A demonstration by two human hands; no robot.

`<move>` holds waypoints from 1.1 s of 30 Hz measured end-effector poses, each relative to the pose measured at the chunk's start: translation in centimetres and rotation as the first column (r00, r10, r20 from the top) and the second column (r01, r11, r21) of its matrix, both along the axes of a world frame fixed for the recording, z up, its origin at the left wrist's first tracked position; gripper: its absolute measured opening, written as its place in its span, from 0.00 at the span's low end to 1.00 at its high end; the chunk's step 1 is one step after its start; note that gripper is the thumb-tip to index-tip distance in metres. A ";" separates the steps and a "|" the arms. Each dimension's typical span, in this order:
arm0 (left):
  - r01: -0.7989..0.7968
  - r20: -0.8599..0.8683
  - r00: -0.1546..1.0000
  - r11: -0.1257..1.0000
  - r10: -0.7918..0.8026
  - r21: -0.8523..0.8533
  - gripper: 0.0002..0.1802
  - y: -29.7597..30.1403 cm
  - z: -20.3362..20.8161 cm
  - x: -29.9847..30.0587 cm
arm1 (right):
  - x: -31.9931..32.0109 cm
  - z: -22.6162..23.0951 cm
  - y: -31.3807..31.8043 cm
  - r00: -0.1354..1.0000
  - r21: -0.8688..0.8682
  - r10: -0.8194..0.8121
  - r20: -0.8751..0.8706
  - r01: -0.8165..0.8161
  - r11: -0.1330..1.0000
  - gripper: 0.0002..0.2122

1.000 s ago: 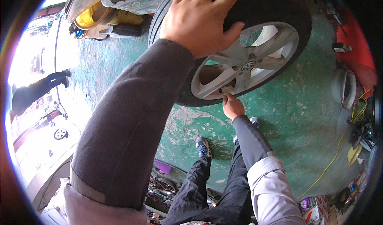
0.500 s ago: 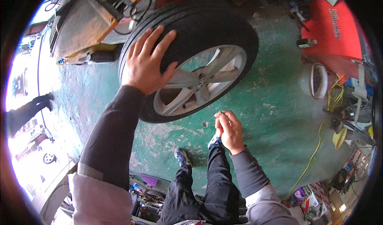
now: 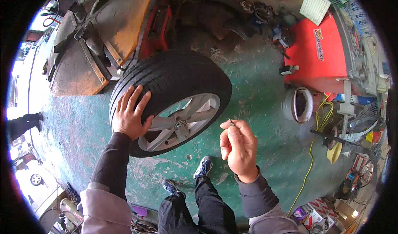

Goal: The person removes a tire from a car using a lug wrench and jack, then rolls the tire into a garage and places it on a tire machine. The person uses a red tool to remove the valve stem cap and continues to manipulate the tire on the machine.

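A black car tyre (image 3: 182, 74) on a silver spoked alloy rim (image 3: 199, 116) stands tilted on the green floor in front of me. Flat on the left side of its tread lies my left hand (image 3: 132, 116), fingers spread. To the right of the wheel and apart from it, my right hand (image 3: 241, 147) is closed in a pinch. A small, thin, dark piece (image 3: 231, 122) pokes out between its thumb and forefinger; its exact kind is too small to make out.
Beyond the tyre at the left is a machine with a worn turntable (image 3: 128, 31). A red cabinet (image 3: 321, 47), a whitish bucket (image 3: 302, 105) and a yellow cable (image 3: 307, 180) are at the right. Another person's leg (image 3: 25, 124) shows far left.
My view has shifted, so the wheel now appears lower and further left. My right hand has come up with the small piece, its fingers turned upward. The left hand remains on the tyre.
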State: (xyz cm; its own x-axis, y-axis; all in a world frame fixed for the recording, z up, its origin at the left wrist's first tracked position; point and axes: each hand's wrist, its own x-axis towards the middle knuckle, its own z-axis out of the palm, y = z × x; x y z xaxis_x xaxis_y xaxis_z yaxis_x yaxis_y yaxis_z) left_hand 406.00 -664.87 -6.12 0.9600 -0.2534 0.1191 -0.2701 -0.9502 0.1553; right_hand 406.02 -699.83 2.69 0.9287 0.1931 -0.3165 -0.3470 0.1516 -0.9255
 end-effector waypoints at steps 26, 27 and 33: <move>-0.014 -0.092 0.996 0.988 0.000 -0.156 0.44 1.6 0.5 -0.3 | 5.5 8.3 12.2 0.744 -0.553 0.476 0.469 -0.173 0.815 0.10; -0.011 -0.085 0.996 0.986 -0.003 -0.165 0.43 1.7 0.5 -0.4 | 5.5 8.8 12.6 0.724 -0.584 0.493 0.483 -0.154 0.797 0.09; -0.022 -0.091 0.996 0.984 0.006 -0.176 0.43 1.7 0.3 -0.5 | 6.2 9.9 14.1 0.680 -0.690 0.552 0.484 -0.092 0.718 0.08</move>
